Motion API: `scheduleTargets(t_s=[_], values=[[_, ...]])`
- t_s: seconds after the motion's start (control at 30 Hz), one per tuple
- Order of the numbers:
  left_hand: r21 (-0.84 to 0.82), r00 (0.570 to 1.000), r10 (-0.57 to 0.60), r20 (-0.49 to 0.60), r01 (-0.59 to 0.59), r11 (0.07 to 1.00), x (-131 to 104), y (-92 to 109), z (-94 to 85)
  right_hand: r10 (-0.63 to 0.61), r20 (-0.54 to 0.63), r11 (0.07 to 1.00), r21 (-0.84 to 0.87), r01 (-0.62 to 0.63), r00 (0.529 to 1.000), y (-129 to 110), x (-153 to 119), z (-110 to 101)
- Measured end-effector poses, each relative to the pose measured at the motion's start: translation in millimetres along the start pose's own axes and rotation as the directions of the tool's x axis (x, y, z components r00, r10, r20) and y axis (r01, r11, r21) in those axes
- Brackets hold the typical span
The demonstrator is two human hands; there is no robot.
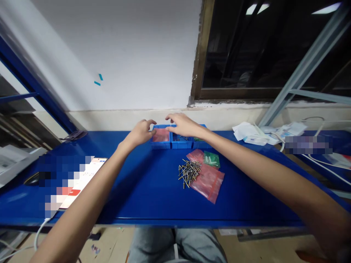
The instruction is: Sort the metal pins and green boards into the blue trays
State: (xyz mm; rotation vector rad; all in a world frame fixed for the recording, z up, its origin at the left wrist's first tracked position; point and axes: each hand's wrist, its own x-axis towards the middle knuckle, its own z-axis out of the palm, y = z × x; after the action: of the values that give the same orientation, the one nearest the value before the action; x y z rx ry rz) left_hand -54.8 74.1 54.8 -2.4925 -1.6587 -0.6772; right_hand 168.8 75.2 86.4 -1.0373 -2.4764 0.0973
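Observation:
My left hand (143, 132) is at the left edge of the left blue bin (161, 145), which holds a pink plastic bag (161, 135). Its fingers are apart with nothing between them. Over the space between the left bin and the middle blue bin (182, 145) is my right hand (179, 125), thumb and fingers spread, holding nothing. Small metal parts lie in the middle bin. My right forearm partly covers the right blue bin (201, 145). Nearer me, a pile of metal pins (189, 172) lies beside a pink bag (210, 182) and a green bag (211, 159).
A phone with a lit screen (85, 182) lies at the left on the blue table (142, 197). Crumpled white packaging (251, 133) sits at the back right, near white cables. A wall stands behind the bins, with metal posts at both sides.

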Motion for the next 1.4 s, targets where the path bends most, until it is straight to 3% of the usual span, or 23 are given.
scheduleTargets(t_s=[0.07,0.17,0.27,0.33,0.4,0.47,0.6,0.7,0.77,0.9,1.0,1.2,1.4], values=[[-0.053,0.998,0.02,-0.064,-0.023,0.998,-26,13,-16.2,-0.028,-0.069,0.998,0.049,0.032,0.997,-1,-36,-16],[-0.164,0.998,-0.022,-0.052,0.013,0.986,-65,31,-31.4,0.07,0.011,0.992,0.106,-0.071,0.997,5,-89,-31],[-0.27,1.0,-0.01,0.01,0.012,0.963,-82,45,-27.2,0.223,0.052,0.963,0.145,-0.228,0.974,19,-124,-26],[-0.315,0.988,0.094,0.126,-0.05,0.948,-77,54,-16.0,0.263,0.081,0.957,0.106,-0.271,0.961,29,-136,-16],[-0.346,0.93,0.261,0.26,-0.162,0.924,-63,65,-2.1,0.243,0.044,0.97,-0.034,-0.242,0.969,34,-142,-6],[-0.351,0.883,0.368,0.291,-0.259,0.9,-46,77,11.9,0.197,0.014,0.964,-0.185,-0.191,0.98,34,-145,0],[-0.279,0.865,0.485,0.127,-0.438,0.854,-28,93,35.6,0.174,0.064,0.918,-0.371,-0.139,0.983,24,-149,5],[-0.223,0.854,0.518,0.043,-0.497,0.839,-33,93,51.2,0.206,0.105,0.877,-0.46,-0.136,0.973,17,-151,8],[-0.192,0.849,0.528,0.027,-0.514,0.836,-39,90,61.2,0.275,0.085,0.846,-0.495,-0.199,0.958,15,-151,9],[-0.176,0.86,0.51,-0.028,-0.507,0.844,-47,86,74.7,0.481,0.052,0.793,-0.452,-0.409,0.875,18,-151,7],[-0.19,0.867,0.493,-0.069,-0.496,0.847,-48,88,76.1,0.516,0.131,0.81,-0.395,-0.433,0.846,27,-153,6],[-0.201,0.873,0.477,-0.101,-0.488,0.85,-49,91,74.5,0.51,0.152,0.83,-0.343,-0.439,0.847,42,-155,10],[-0.197,0.873,0.477,-0.104,-0.488,0.85,-52,91,77.0,0.479,0.06,0.859,-0.24,-0.453,0.876,47,-152,9]])
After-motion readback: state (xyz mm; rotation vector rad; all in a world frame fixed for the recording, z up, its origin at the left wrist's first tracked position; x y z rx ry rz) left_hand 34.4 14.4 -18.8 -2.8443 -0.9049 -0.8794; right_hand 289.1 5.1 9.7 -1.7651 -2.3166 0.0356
